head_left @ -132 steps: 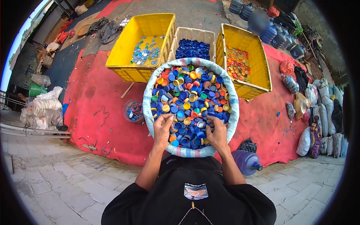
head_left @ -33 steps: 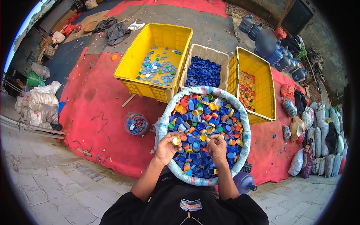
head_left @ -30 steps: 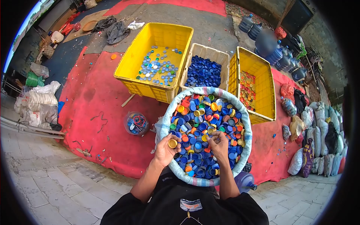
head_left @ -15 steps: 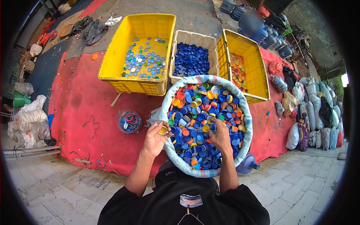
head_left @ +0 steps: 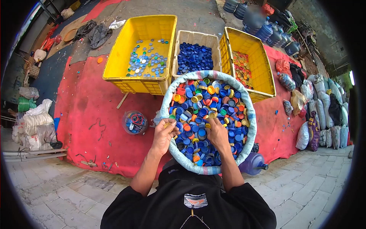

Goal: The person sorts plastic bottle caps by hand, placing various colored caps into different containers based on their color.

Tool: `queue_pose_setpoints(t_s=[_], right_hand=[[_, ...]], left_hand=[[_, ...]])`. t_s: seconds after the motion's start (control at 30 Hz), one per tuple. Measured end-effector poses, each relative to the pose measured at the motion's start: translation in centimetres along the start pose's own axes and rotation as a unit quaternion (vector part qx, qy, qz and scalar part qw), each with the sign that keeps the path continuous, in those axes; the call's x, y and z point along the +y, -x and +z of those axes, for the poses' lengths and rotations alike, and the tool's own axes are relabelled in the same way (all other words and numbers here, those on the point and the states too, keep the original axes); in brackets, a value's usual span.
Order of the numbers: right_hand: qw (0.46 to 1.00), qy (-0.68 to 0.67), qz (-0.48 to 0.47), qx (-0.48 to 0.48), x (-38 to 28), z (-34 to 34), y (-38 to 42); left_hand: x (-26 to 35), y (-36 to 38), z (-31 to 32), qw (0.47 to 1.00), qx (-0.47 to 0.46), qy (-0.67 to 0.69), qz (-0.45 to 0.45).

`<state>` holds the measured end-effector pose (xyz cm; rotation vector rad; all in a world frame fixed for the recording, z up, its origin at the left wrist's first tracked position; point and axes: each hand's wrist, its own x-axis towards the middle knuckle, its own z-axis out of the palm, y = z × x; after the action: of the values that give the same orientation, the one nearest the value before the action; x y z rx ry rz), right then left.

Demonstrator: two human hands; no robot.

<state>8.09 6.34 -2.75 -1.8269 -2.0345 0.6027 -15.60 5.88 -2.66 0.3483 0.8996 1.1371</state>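
Observation:
A round sack with a rolled pale-blue rim (head_left: 250, 114) is filled with loose plastic bottle caps (head_left: 198, 131), mostly blue, with orange, yellow and green ones among them. At its left rim, my left hand (head_left: 164, 135) is closed on a yellow bottle cap (head_left: 167, 125), partly covered by the thumb. My right hand (head_left: 218, 134) reaches over the middle of the heap, thumb and fingers pinched at a yellow bottle cap (head_left: 207, 125) that shows only in part.
Behind the sack stand a yellow crate (head_left: 110, 68) with pale caps, a white crate (head_left: 178, 57) with dark blue caps and another yellow crate (head_left: 261, 70) with red and orange caps. A clear tub (head_left: 134, 123) sits left; a water jug (head_left: 253, 165) lies right.
My right hand has moved slightly left and closed at a yellow cap. The left hand's fingers have folded further over its cap, and the view has shifted a little.

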Motion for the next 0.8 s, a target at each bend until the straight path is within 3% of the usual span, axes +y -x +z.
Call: queue_pose_setpoints(t_s=[0.13, 0.2, 0.3, 0.33, 0.4, 0.43, 0.5, 0.63, 0.8], right_hand=[[0.985, -0.161, 0.000, 0.058, 1.3, -0.4, 0.3], [0.943, -0.317, 0.099, 0.035, 1.2, -1.4, 0.7], [0.749, -0.631, 0.199, -0.014, 2.3, -2.5, 2.2], [0.689, -0.697, 0.197, -0.028, 2.7, -3.0, 2.7], [0.549, -0.812, 0.188, -0.058, 3.4, -3.7, 3.6], [0.526, -0.829, 0.171, -0.078, 4.1, -3.8, 4.1], [0.516, -0.833, 0.188, -0.069, 4.1, -4.2, 4.7], [0.491, -0.850, 0.178, -0.067, 5.4, -3.4, 6.0], [0.488, -0.849, 0.181, -0.091, 5.4, -3.2, 6.8]], left_hand=[[-0.9, 0.0, 1.0, 0.967, 0.053, -0.235, 0.084], [-1.2, 0.1, 1.8, 0.906, 0.073, -0.392, 0.144], [-2.0, 0.0, 2.9, 0.780, 0.059, -0.592, 0.193], [-2.1, 0.0, 3.3, 0.731, 0.055, -0.649, 0.205], [-2.3, -0.1, 3.9, 0.680, 0.046, -0.703, 0.201], [-2.6, -0.3, 4.1, 0.656, 0.047, -0.726, 0.202], [-2.6, -0.3, 4.6, 0.632, 0.028, -0.758, 0.159], [-2.8, -0.6, 4.5, 0.587, -0.013, -0.793, 0.163], [-2.1, -1.2, 4.9, 0.584, -0.023, -0.804, 0.112]])
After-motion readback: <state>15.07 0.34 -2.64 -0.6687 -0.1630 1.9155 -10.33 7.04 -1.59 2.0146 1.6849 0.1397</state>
